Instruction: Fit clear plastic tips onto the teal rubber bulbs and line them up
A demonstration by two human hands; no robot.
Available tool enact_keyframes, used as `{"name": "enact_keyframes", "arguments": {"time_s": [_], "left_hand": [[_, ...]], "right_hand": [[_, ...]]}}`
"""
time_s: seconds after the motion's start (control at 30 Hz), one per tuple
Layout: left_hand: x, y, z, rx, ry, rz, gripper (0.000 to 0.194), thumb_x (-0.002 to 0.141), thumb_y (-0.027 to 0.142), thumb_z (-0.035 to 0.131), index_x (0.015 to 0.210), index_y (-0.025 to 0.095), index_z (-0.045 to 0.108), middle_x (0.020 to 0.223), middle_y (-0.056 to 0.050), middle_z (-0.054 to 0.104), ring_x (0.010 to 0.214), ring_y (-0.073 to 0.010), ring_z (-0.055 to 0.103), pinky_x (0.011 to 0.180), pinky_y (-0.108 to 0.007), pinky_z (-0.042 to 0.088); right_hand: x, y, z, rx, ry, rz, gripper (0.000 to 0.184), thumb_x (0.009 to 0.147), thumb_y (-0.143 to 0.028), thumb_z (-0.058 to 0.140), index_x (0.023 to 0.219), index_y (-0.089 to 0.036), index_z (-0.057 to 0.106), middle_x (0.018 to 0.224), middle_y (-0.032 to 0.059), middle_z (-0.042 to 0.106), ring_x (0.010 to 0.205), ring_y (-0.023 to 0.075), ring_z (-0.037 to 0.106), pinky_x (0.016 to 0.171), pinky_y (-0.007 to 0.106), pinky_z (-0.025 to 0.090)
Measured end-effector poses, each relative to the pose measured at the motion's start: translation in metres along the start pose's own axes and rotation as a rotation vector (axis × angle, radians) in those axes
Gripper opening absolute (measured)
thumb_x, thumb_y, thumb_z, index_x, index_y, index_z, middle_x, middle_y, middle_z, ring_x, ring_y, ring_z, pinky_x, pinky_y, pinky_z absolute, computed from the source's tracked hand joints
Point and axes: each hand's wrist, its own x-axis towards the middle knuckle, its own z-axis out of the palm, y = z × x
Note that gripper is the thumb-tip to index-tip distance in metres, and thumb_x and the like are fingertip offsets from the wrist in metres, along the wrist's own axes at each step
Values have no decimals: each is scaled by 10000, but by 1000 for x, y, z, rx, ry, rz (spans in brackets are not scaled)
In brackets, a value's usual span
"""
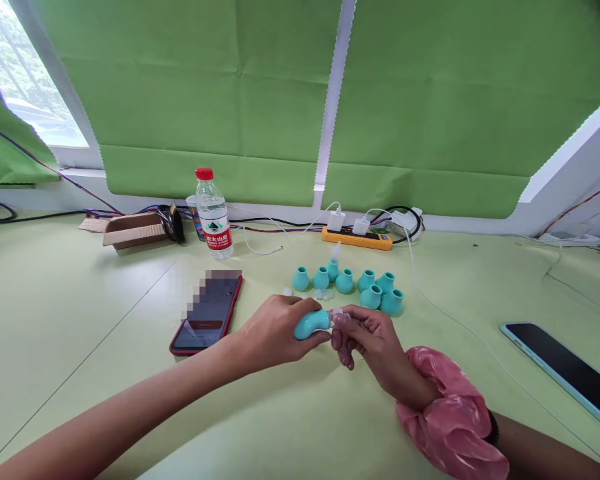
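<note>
Curtains (430, 113) were hung behind the desk (140, 413), on which everything was laid out. A phone in a red case (207, 313) was placed left of the hands, a phone with a light blue edge (567, 367) at far right. A water bottle (214, 220) was stood near an open cardboard box (135, 230); an orange power strip (357, 238) was filled partly by white plugs. Turquoise bulbs (392, 302) were grouped beyond the hands. One turquoise bulb (310, 325) was gripped by the left hand (283, 327), its neck meeting a small translucent piece (336, 315) pinched in the right hand's fingers (347, 323).
</note>
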Motion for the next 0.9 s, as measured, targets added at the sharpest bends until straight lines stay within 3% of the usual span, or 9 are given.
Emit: {"name": "enact_keyframes", "arguments": {"time_s": [0.27,0.43,0.57,0.63,0.7,0.8,0.9], "left_hand": [[-1,-5,2,289,-58,185,291,793,353,451,883,108,579,638,-60,578,539,-161,554,481,-248,417],[1,-3,-3,234,-66,140,310,783,345,464,969,119,569,686,-61,597,579,-167,572,500,-250,427],[5,-7,-19,56,59,58,328,747,293,516,1049,171,557,795,-46,644,640,-138,591,562,-215,432],[7,-11,-28,-6,178,-3,288,709,268,554,972,163,607,788,-39,657,642,-129,591,585,-205,434],[8,-14,-35,-69,253,-76,235,658,242,591,865,145,647,766,-34,664,639,-125,590,593,-195,437],[9,-16,-38,-122,223,-168,197,606,232,610,775,144,664,721,-20,663,607,-121,578,571,-190,435],[8,-13,-35,-121,161,-198,180,580,230,612,727,146,671,648,-8,650,558,-114,556,545,-192,424]], "right_hand": [[6,-4,-4,24,-84,187,282,733,-356,568,587,-119,528,462,-19,533,312,46,450,289,141,324],[7,-2,-6,-23,-126,158,265,758,-358,540,644,-119,541,513,0,556,361,61,480,342,168,374],[9,12,-9,-160,-152,-45,289,822,-378,425,975,-151,519,781,72,603,624,138,564,486,257,479],[10,23,-12,-455,-171,-236,327,826,-346,419,1106,-182,459,966,103,571,842,195,536,620,333,496],[12,33,-15,-855,-222,-462,311,807,-259,457,1112,-199,472,1080,103,529,986,237,452,772,410,445],[15,45,-18,-1267,-325,-669,287,789,-141,446,1067,-172,509,1047,104,541,985,243,419,838,427,397],[16,46,-18,-1404,-337,-676,323,763,-90,440,1077,-151,489,925,100,551,893,223,446,764,390,432]]}}
